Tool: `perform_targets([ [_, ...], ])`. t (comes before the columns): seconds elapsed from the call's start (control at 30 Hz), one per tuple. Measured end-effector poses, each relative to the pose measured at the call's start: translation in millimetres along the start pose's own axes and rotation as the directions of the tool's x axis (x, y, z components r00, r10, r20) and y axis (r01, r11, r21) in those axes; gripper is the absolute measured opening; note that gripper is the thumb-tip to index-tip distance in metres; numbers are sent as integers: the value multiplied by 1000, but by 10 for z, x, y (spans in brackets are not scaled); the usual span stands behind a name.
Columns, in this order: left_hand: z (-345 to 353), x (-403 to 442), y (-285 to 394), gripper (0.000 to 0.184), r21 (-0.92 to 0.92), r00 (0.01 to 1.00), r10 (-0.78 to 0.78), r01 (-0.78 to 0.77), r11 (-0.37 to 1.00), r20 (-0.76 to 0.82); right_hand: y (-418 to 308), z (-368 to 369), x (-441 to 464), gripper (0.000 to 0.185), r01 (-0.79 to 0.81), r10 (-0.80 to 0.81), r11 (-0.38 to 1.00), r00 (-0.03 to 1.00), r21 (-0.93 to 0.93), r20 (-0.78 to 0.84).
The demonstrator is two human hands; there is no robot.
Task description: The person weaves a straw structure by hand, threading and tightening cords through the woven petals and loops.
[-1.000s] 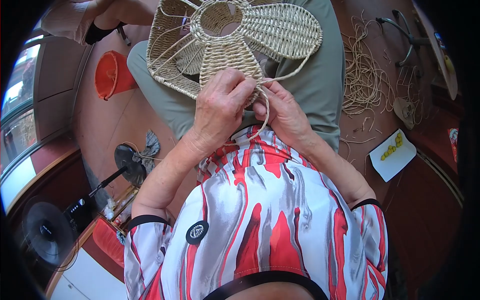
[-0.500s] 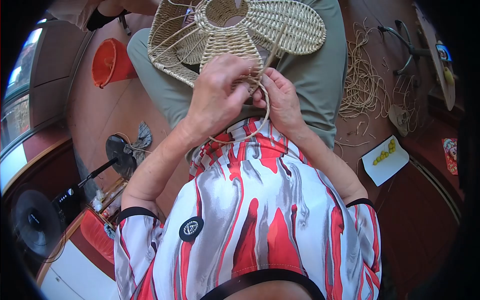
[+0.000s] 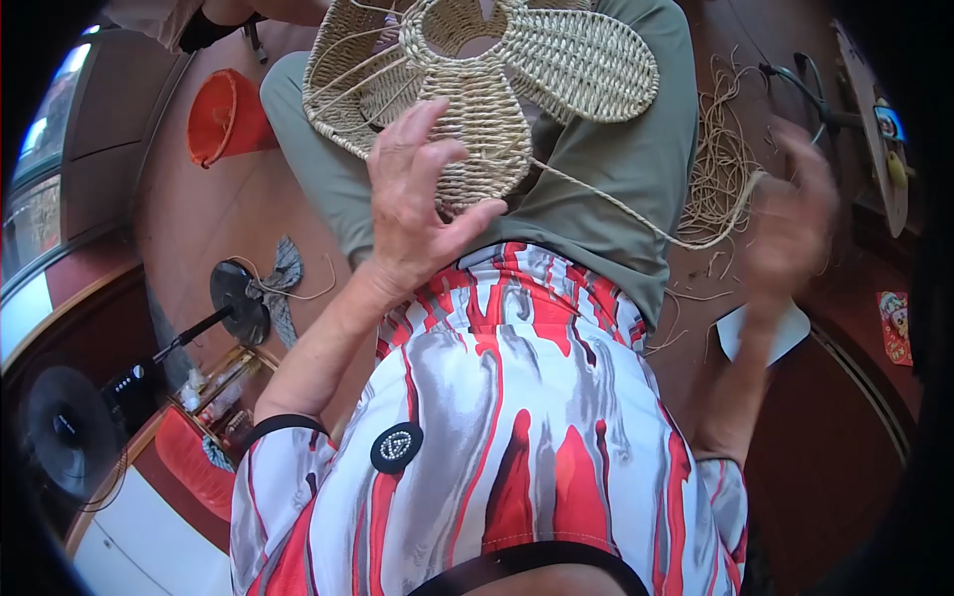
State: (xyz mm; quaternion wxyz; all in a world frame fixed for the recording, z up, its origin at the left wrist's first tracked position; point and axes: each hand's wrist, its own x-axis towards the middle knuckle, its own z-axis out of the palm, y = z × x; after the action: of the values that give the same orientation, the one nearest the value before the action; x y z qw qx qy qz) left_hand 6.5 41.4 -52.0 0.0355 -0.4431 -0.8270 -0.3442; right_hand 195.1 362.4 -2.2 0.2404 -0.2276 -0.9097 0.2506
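Observation:
A flower-shaped woven piece (image 3: 482, 129) of pale twisted cord rests on my lap, with rounded petals around a round opening. My left hand (image 3: 412, 199) lies over the left and lower edge of the nearest petal, its fingers spread and the thumb stretched along the bottom. From that petal's right edge a cord (image 3: 626, 211) runs out across my right thigh and bends up to my right hand (image 3: 795, 219). That hand is out to the right, blurred by motion, with the cord between its fingers and one finger pointing up.
A heap of loose cord (image 3: 720, 149) lies on the floor at the right, beside a chair base (image 3: 810, 94). White paper (image 3: 780, 336) sits under my right forearm. An orange bucket (image 3: 214, 119) and a black fan (image 3: 65, 427) stand at the left. Another person's arm shows at top left.
My right hand has left the petal's edge and swung far right, drawing the cord out with it. My left hand has loosened and spread its fingers on the petal.

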Motion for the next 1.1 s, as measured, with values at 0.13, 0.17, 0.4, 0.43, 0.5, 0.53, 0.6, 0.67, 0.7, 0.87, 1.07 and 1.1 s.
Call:
perform_targets([
  [0.13,204,16,84,50,39,998,46,-44,998,-45,-802,925,-186,39,278,-320,947,844,160,430],
  [0.17,227,21,105,49,60,998,42,-39,997,-45,-748,930,-166,30,296,-337,941,848,162,409],
  [0.4,341,46,108,39,117,996,28,-18,993,-86,-433,913,265,24,285,-404,906,804,313,437],
  [0.43,351,65,115,38,115,996,34,-24,993,-86,-385,933,318,24,260,-390,908,810,328,438],
  [0.5,347,121,163,36,136,997,40,-30,990,-70,-320,970,386,24,255,-390,903,822,345,415],
  [0.53,355,146,172,36,144,997,42,-32,989,-65,-309,968,417,24,256,-393,904,814,343,428],
  [0.6,330,82,159,34,134,998,40,-33,990,-55,-397,909,388,24,249,-396,905,788,344,471],
  [0.67,332,92,137,34,134,997,63,-57,989,-42,-530,778,358,23,188,-392,894,770,408,503],
  [0.7,304,93,133,34,122,997,56,-50,991,-47,-621,744,349,23,161,-391,886,762,435,517],
  [0.87,146,298,285,39,-5,990,-18,17,1000,-140,-1094,845,342,13,333,-535,797,777,504,332],
  [1.07,-134,374,340,17,-430,981,115,-38,902,154,-954,-153,659,14,464,-427,885,796,19,429],
  [1.1,-179,317,250,17,-453,978,129,-42,890,164,-745,-347,815,14,561,-498,810,813,-173,302],
])
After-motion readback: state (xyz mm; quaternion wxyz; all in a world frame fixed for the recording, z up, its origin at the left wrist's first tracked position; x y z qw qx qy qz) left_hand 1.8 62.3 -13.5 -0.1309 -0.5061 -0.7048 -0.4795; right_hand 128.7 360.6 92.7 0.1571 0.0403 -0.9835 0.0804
